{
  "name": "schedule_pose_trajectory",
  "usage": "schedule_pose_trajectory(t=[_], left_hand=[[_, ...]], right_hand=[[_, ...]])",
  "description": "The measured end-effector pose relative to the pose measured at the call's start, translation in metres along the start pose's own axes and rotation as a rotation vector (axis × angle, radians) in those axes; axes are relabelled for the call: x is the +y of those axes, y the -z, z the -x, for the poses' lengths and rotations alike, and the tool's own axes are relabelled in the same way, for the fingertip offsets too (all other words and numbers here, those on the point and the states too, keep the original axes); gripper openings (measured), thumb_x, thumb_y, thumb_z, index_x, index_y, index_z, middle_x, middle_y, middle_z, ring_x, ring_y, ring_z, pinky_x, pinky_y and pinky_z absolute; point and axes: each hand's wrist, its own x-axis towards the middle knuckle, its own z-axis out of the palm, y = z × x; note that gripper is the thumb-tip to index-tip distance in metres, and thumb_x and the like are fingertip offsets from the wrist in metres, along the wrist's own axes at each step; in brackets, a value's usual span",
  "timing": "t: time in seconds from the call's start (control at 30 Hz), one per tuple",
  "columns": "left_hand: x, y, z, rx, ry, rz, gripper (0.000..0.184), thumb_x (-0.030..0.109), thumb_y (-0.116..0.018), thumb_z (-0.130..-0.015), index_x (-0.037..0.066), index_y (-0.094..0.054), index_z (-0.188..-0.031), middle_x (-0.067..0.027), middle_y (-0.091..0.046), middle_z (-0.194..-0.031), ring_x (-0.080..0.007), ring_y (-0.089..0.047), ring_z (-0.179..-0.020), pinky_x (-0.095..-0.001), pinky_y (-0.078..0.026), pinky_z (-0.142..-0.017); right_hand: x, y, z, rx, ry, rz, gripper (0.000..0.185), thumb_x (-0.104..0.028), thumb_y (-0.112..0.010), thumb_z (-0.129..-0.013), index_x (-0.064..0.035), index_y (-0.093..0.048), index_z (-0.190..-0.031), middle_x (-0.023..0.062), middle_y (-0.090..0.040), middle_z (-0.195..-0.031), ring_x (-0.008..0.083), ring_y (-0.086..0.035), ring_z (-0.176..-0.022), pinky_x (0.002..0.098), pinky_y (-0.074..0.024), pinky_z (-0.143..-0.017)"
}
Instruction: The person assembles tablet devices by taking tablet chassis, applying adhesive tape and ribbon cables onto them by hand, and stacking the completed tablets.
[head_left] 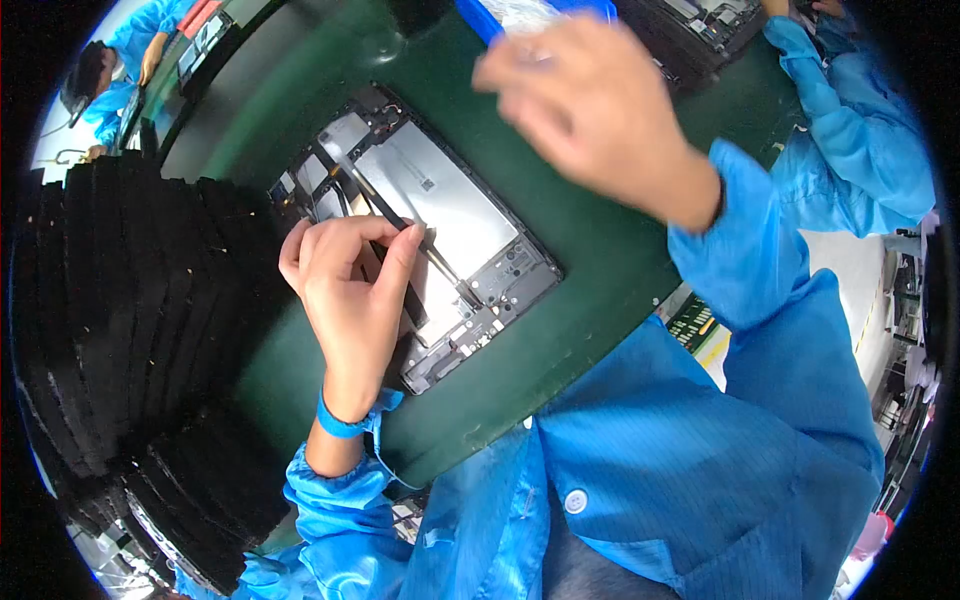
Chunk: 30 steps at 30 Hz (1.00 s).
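An opened tablet [440, 180] lies slanted on the green table, its silver inner plate and circuit boards exposed. Over its left part, my left hand [350, 270] pinches a thin dark strip [376, 196] that looks like a flex cable, between thumb and fingers. One end of the strip is pale and lifted towards the tablet's upper left. My right hand [600, 120] is raised above the table to the right of the tablet, close to a blue bin [487, 22]. Motion smears its fingers, so whether it holds anything is unclear.
Stacked black slabs or trays [130, 320] stand along the left. Green tabletop [590, 290] surrounds the tablet. Another opened device [705, 25] sits at the upper right, near a co-worker's sleeve [840, 130]. A second person in blue [135, 45] is at the upper left.
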Motion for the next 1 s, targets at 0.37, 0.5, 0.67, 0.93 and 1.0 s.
schedule_pose_trajectory(t=[0.37,0.5,0.67,0.93,1.0], left_hand=[[-0.006,-0.001,0.000,-0.026,-0.014,-0.070,0.019,0.020,-0.080,-0.074,0.008,-0.065,-0.072,-0.0004,-0.056,-0.068,-0.0203,-0.053,-0.076,-0.0392,-0.033,-0.094],[-0.003,-0.003,-0.001,-0.028,0.020,-0.057,0.020,0.021,-0.080,-0.074,0.008,-0.064,-0.072,-0.0001,-0.056,-0.067,-0.0203,-0.053,-0.076,-0.0388,-0.033,-0.093],[-0.004,-0.004,-0.001,-0.027,-0.002,-0.072,0.020,0.021,-0.080,-0.074,0.009,-0.065,-0.072,-0.0001,-0.056,-0.067,-0.0204,-0.053,-0.077,-0.0384,-0.033,-0.092],[-0.006,-0.003,0.001,-0.035,0.002,-0.071,0.021,0.022,-0.080,-0.074,0.009,-0.065,-0.072,-0.0002,-0.056,-0.068,-0.0206,-0.053,-0.077,-0.0380,-0.033,-0.091],[-0.006,-0.003,0.000,-0.035,-0.002,-0.082,0.020,0.022,-0.080,-0.073,0.009,-0.065,-0.072,-0.0002,-0.056,-0.068,-0.0206,-0.053,-0.077,-0.0380,-0.033,-0.091]], right_hand=[[-0.087,0.007,0.035,-0.233,-0.150,-0.632,0.018,-0.013,-0.076,-0.066,-0.0138,-0.072,-0.084,-0.0051,-0.064,-0.092,0.0171,-0.056,-0.084,0.0320,-0.0393,-0.069],[-0.087,0.007,0.036,-0.214,-0.137,-0.596,0.014,-0.017,-0.074,-0.068,-0.0138,-0.070,-0.081,-0.0037,-0.061,-0.088,0.0179,-0.055,-0.083,0.0334,-0.0387,-0.069],[-0.090,0.008,0.035,-0.206,-0.128,-0.552,0.014,-0.017,-0.073,-0.067,-0.0124,-0.069,-0.080,-0.0030,-0.059,-0.087,0.0177,-0.054,-0.082,0.0330,-0.0384,-0.068],[-0.093,0.005,0.034,-0.200,-0.127,-0.556,0.016,-0.013,-0.076,-0.066,-0.0118,-0.070,-0.080,-0.0039,-0.062,-0.088,0.0169,-0.056,-0.080,0.0317,-0.0383,-0.067],[-0.092,0.006,0.033,-0.203,-0.132,-0.570,0.016,-0.013,-0.076,-0.066,-0.0120,-0.070,-0.080,-0.0040,-0.062,-0.088,0.0169,-0.056,-0.080,0.0317,-0.0380,-0.067]])
